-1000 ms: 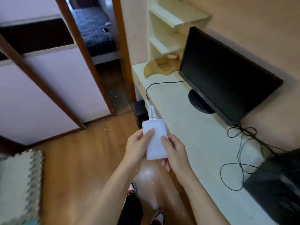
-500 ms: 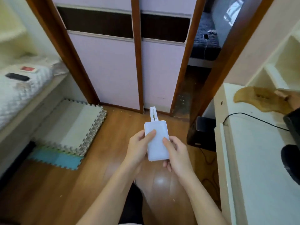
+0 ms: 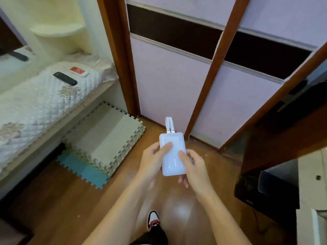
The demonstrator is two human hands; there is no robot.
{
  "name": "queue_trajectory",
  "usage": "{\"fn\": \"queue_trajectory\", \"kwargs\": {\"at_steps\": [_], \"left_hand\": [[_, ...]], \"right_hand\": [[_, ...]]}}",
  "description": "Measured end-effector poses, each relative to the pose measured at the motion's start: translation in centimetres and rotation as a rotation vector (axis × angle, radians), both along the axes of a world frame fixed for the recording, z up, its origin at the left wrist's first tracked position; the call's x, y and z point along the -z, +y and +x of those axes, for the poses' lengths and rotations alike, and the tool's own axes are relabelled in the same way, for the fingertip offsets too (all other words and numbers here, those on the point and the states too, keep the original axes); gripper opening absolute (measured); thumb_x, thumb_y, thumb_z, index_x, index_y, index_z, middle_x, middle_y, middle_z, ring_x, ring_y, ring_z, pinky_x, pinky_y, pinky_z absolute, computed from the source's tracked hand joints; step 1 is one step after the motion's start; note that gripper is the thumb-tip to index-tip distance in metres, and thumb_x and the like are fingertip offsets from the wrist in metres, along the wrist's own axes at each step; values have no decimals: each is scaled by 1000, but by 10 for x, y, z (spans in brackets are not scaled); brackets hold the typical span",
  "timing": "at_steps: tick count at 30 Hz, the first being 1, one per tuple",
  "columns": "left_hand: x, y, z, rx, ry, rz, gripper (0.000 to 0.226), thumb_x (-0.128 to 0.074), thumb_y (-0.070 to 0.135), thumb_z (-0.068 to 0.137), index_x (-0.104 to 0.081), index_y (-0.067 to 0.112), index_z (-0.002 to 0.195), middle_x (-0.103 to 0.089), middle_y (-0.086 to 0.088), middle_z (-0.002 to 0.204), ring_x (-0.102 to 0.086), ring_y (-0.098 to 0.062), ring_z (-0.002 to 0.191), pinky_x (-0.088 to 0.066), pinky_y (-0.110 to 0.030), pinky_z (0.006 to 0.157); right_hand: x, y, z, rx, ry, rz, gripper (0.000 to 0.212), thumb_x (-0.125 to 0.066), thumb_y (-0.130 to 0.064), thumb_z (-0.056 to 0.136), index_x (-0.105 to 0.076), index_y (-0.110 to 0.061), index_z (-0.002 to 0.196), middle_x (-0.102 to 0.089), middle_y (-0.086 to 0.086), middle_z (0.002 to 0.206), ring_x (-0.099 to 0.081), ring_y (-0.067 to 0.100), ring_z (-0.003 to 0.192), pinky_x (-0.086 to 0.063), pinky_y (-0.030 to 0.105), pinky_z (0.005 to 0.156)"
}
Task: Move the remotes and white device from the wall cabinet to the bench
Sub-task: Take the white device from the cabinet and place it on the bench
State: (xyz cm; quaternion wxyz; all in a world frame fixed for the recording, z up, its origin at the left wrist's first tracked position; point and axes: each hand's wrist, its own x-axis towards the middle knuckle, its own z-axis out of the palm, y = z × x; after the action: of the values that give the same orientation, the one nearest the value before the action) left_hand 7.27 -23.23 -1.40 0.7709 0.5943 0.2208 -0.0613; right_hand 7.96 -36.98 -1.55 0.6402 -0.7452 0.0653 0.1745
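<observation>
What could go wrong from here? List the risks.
1. The white device is pinched between the left hand and right hand over bare wood floor; a slip may crack it.
2. The foam mats lie before the bench; a foot could catch.
3. Setting it down could bump the black remote.

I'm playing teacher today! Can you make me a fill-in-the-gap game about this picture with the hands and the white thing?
1. The white device is held by ____ hands.
2. The black remote lies on the quilted ____ cover of the bench.
3. The foam mats are stacked on the ____.
4. The small remote beside the black one has a ____ face.

Missing words: two; white; floor; red
</observation>
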Motion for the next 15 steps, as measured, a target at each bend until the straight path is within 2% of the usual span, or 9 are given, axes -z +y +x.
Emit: {"fn": "queue_trajectory", "kwargs": {"at_steps": [4,7,9,12,15], "left_hand": [[-3,58,45,-68,10,14,23,-67,30,94,-73,12,107,-76,-16,104,-73,-30,90,-55,-43,74],[-3,95,65,-128,26,-35,21,-63,25,97,-72,11,109,-78,-7,94,-74,-21,80,-56,-31,60],[-3,117,77,-183,33,-75,21,-61,21,98,-72,7,109,-77,-7,91,-74,-19,75,-56,-29,55],[2,150,94,-257,49,-75,23,-61,23,98,-71,6,110,-77,-14,100,-74,-23,81,-58,-34,62],[8,184,115,-331,69,-67,24,-62,25,97,-71,8,111,-76,-16,107,-74,-24,87,-57,-33,65]], "right_hand": [[-4,59,54,-87,-6,-1,19,-52,-30,100,-61,-13,102,-64,9,82,-51,18,41,-32,22,31],[-2,97,83,-139,17,5,20,-54,-29,99,-61,-10,103,-62,12,84,-49,13,41,-32,19,32],[0,120,103,-199,12,-3,21,-54,-29,99,-61,-9,100,-62,14,83,-47,15,40,-33,19,32],[4,155,133,-267,18,-10,18,-56,-29,98,-63,-13,97,-63,12,83,-47,17,41,-35,22,34],[11,194,163,-319,33,8,14,-59,-33,96,-65,-21,93,-66,4,80,-50,23,46,-40,28,40]]}}
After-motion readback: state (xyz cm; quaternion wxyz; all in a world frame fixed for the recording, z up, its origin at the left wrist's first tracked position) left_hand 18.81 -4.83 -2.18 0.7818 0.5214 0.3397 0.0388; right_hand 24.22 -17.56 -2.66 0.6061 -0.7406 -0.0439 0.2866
